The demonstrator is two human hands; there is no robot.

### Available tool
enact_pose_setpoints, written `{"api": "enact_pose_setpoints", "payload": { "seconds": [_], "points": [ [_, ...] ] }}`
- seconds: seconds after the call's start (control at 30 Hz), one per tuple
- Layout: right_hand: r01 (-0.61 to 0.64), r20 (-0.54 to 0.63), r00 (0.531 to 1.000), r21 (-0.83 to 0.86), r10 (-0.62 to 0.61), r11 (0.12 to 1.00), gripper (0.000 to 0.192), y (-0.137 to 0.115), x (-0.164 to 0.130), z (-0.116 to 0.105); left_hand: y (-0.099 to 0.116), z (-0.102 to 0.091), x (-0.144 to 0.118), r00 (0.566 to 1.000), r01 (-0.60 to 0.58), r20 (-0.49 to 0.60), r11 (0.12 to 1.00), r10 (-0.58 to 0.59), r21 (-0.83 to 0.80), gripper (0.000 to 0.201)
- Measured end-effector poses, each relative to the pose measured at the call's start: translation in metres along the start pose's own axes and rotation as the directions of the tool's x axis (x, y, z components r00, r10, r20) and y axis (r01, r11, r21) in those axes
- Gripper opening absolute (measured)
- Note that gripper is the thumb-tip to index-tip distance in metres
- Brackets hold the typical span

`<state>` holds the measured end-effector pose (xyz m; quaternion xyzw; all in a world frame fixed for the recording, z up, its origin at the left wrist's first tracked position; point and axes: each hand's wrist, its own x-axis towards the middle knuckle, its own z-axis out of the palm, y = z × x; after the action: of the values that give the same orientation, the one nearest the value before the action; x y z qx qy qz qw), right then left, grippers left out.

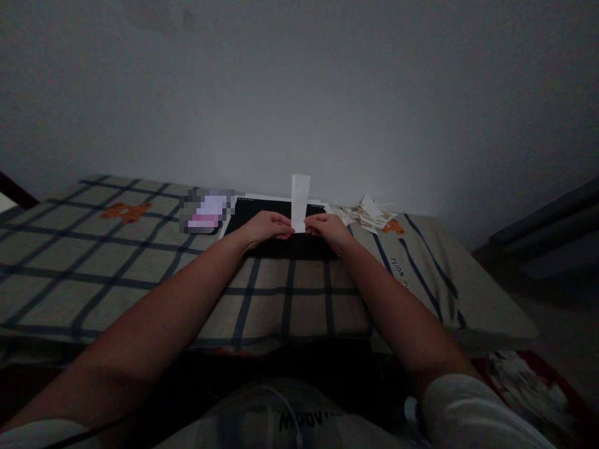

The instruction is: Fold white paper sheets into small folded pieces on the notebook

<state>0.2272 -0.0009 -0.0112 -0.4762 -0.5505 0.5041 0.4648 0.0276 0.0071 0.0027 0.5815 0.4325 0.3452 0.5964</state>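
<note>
A white paper strip point(301, 198) stands upright in front of me, its lower end pinched from both sides. My left hand point(269, 227) closes on its lower left edge with thumb and fingertips. On the lower right edge, my right hand point(330, 229) does the same. Beneath both hands lies a flat black sheet or pad point(299, 248) with small white marks along its far edge. White paper shows from under its far and left sides. To the right of the pad is a loose pile of white paper strips point(374, 214).
A checked cloth point(140, 274) with orange bear figures covers the table. Left of the pad lies a pixelated, phone-like object point(206, 211). The grey wall point(299, 93) rises right behind the table. At the lower right, whitish crumpled material point(528, 386) lies on something red.
</note>
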Motion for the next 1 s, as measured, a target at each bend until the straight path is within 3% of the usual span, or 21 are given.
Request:
{"api": "enact_pose_setpoints", "payload": {
  "seconds": [0.43,0.57,0.83,1.0],
  "points": [
    [-0.052,0.125,0.991,-0.031,0.055,0.998,0.007,-0.0002,-0.0015,0.0000,-0.0028,-0.0069,0.0069,0.996,-0.046,-0.075,0.998,0.043,-0.042,0.013],
    [-0.048,0.106,0.993,0.041,0.043,0.998,0.010,0.0017,-0.0006,-0.0005,-0.0012,-0.0033,0.0042,0.996,-0.036,-0.085,0.999,0.035,-0.017,0.011],
    [-0.028,0.133,0.991,-0.038,0.033,0.999,0.008,0.0016,-0.0008,-0.0003,-0.0020,-0.0047,0.0047,0.999,-0.023,-0.047,0.998,0.020,-0.055,0.010],
    [-0.060,0.114,0.992,-0.006,0.061,0.998,0.006,-0.0017,-0.0026,0.0015,-0.0010,-0.0050,0.0042,0.996,-0.036,-0.079,0.999,0.034,-0.035,0.007]
  ]
}}
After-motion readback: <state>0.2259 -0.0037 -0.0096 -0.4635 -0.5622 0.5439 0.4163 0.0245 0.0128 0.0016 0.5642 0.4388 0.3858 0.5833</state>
